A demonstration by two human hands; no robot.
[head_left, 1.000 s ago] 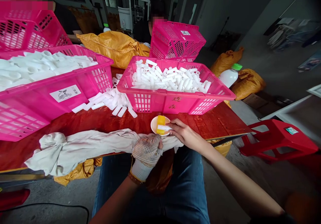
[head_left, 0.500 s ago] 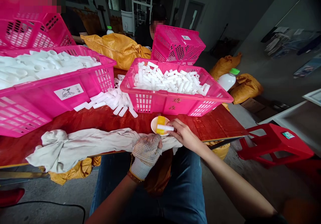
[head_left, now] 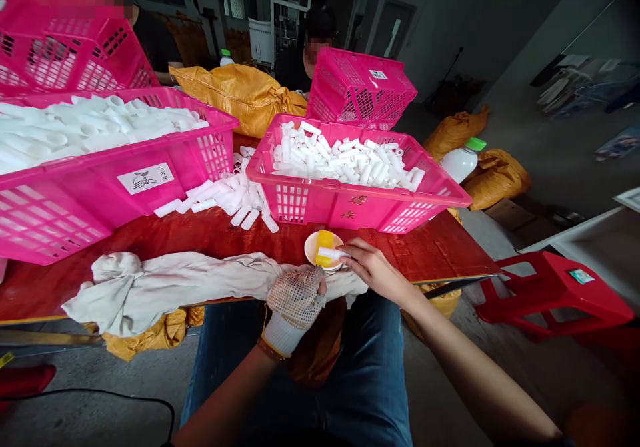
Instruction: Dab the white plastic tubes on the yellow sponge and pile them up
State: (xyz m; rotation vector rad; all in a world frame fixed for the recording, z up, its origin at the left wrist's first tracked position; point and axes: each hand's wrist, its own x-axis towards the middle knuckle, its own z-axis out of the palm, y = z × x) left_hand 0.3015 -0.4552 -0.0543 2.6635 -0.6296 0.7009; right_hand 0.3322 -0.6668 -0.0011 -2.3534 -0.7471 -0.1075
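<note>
My right hand point(head_left: 373, 268) is bare and pinches a short white tube point(head_left: 331, 253), holding it across a small white bowl point(head_left: 311, 250) that has a yellow sponge point(head_left: 325, 243) in it. My left hand point(head_left: 296, 298) wears a knitted work glove and is curled into a fist at the table's front edge, resting on a grey-white cloth point(head_left: 165, 283). What the gloved fingers hold, if anything, is hidden. Just behind the bowl stands a pink basket point(head_left: 350, 201) full of white tubes.
A larger pink basket point(head_left: 70, 197) of white tubes stands at the left, with loose tubes point(head_left: 230, 197) spilled between the baskets on the red table point(head_left: 440, 247). Yellow sacks point(head_left: 235, 93), more pink baskets and another person sit behind. A red stool point(head_left: 555, 290) stands at right.
Only the camera shifted slightly; both hands stay where they were, the right still holding the white tube over the bowl.
</note>
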